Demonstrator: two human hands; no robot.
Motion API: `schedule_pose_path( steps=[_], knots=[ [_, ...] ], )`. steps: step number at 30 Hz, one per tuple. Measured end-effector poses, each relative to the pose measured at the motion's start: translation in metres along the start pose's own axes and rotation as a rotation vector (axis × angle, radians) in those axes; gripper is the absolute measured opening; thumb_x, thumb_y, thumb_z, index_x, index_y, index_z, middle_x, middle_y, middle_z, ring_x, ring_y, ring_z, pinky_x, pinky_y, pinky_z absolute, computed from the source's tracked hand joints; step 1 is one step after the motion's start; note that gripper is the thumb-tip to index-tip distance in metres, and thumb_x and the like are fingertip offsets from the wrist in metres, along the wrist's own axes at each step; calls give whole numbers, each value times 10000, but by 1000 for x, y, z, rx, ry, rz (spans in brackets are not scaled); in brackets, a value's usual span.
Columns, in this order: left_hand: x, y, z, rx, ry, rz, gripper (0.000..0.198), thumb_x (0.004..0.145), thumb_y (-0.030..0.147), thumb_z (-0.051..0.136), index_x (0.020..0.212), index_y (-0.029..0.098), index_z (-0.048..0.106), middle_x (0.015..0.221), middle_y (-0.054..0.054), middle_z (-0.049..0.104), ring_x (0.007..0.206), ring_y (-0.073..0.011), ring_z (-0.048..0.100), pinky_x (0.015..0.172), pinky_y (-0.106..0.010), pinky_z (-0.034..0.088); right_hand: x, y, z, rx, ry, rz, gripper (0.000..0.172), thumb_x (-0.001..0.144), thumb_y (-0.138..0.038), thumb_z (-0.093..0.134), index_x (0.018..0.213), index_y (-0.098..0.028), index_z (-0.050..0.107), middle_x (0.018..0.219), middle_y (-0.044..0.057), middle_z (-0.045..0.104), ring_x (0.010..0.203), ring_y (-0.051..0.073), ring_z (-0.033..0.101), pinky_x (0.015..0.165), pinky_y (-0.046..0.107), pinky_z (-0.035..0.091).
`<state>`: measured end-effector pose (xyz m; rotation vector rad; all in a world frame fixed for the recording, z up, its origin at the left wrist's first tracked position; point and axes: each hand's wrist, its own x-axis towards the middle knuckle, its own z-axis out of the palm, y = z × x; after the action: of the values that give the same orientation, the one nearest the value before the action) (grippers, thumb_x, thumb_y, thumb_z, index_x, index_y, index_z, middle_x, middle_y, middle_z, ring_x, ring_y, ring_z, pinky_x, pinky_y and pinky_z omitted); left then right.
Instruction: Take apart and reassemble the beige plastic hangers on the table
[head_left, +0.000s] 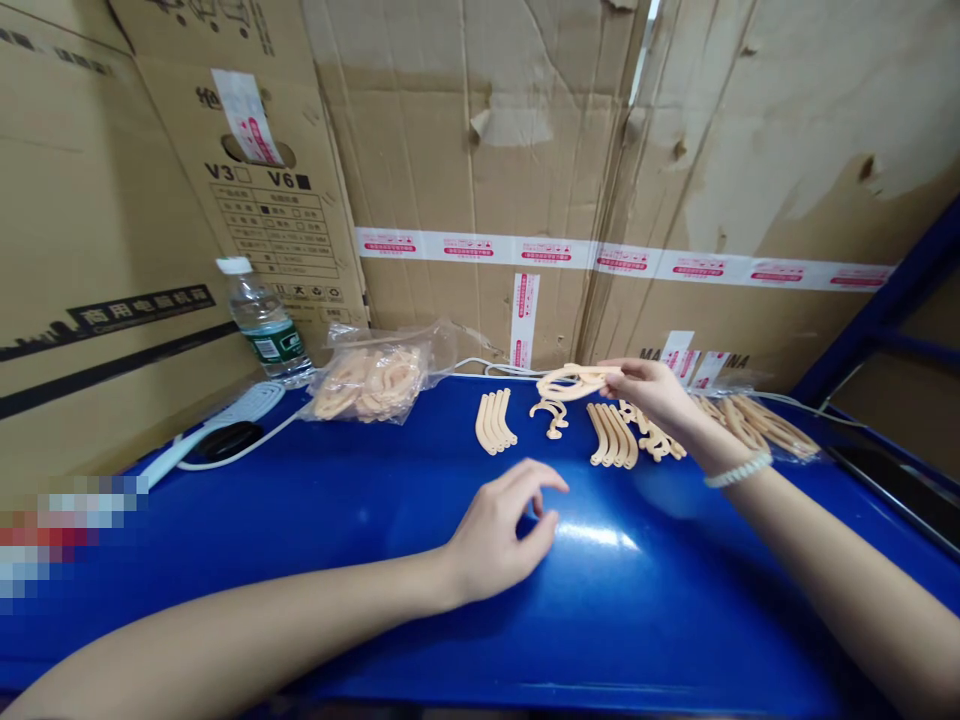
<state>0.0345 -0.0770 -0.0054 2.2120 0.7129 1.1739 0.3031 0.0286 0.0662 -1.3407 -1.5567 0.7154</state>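
My right hand pinches a beige curved plastic piece and holds it just above the blue table. My left hand hovers low over the table's middle, fingers loosely curled, thumb and forefinger apart, nothing in it. Beneath the held piece lie a row of curved beige strips, a single small hook-shaped piece, and another row of strips. More beige pieces lie under my right wrist, which wears a white bead bracelet.
A clear bag of beige parts sits at the back left. A water bottle, a white power strip and a black object stand at far left. More beige strips in plastic lie right. Cardboard boxes wall the back.
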Motion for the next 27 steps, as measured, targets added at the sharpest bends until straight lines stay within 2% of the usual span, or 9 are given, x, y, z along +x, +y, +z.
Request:
schedule_pose_path(
  steps=[3, 5, 9, 11, 13, 16, 19, 24, 27],
  knots=[
    [7, -7, -1, -85, 245, -217, 334, 884, 190, 554, 1216, 199, 522, 1109, -79, 636, 735, -123, 605, 666, -264, 517, -41, -11, 1, 116, -150, 11, 298, 828, -310, 757, 1087, -162, 746, 922, 87, 773, 786, 186, 723, 755, 299, 616],
    [11, -12, -3, -121, 289, -304, 429, 893, 242, 579, 1306, 186, 476, 1101, -84, 642, 670, -105, 567, 645, -256, 506, -62, -14, 9, 152, -209, 5, 331, 822, -357, 761, 1095, -172, 742, 855, 66, 763, 739, 181, 705, 711, 299, 601],
    [17, -17, -9, -113, 196, -355, 560, 848, 324, 684, 1363, 192, 509, 1149, -83, 676, 535, -59, 447, 584, -238, 448, -88, -18, 31, 192, -306, -40, 339, 845, -418, 737, 1085, -179, 737, 772, 40, 725, 675, 176, 666, 673, 322, 576],
    [16, -17, -12, -92, 150, -371, 487, 829, 340, 707, 1279, 185, 604, 1073, -59, 710, 530, -66, 443, 555, -228, 410, -97, -19, 40, 218, -334, -48, 350, 856, -434, 729, 1098, -182, 729, 769, 34, 710, 660, 172, 651, 665, 328, 570],
    [16, -16, -15, -60, 110, -374, 352, 833, 351, 706, 1137, 174, 692, 881, -18, 719, 534, -82, 456, 536, -220, 372, -104, -20, 45, 239, -340, -36, 356, 860, -445, 729, 1107, -189, 721, 777, 32, 703, 659, 171, 645, 660, 328, 567],
    [15, -16, -20, -37, 73, -331, 233, 877, 357, 664, 1000, 172, 734, 745, 9, 691, 533, -90, 465, 525, -216, 343, -112, -20, 49, 262, -299, -14, 374, 851, -450, 747, 1136, -211, 703, 767, 19, 694, 667, 172, 649, 679, 333, 574],
    [14, -18, -23, -98, 84, -310, 244, 940, 362, 581, 1034, 172, 702, 770, -4, 707, 568, -105, 515, 548, -220, 375, -113, -17, 50, 309, -256, 30, 407, 821, -437, 788, 1150, -213, 697, 737, 8, 695, 661, 165, 659, 706, 332, 585],
    [12, -24, -17, -176, 199, -360, 225, 936, 360, 571, 993, 158, 651, 761, -10, 671, 622, -122, 555, 588, -230, 418, -110, -12, 51, 303, -277, 145, 331, 755, -468, 837, 863, -177, 724, 730, 48, 722, 649, 175, 691, 665, 320, 603],
    [13, -25, -15, -202, 119, -390, 258, 912, 400, 608, 963, 154, 662, 708, 16, 596, 619, -121, 520, 571, -229, 388, -111, -13, 52, 309, -269, 171, 340, 740, -463, 846, 872, -177, 716, 727, 47, 722, 663, 182, 699, 632, 303, 596]
  ],
)
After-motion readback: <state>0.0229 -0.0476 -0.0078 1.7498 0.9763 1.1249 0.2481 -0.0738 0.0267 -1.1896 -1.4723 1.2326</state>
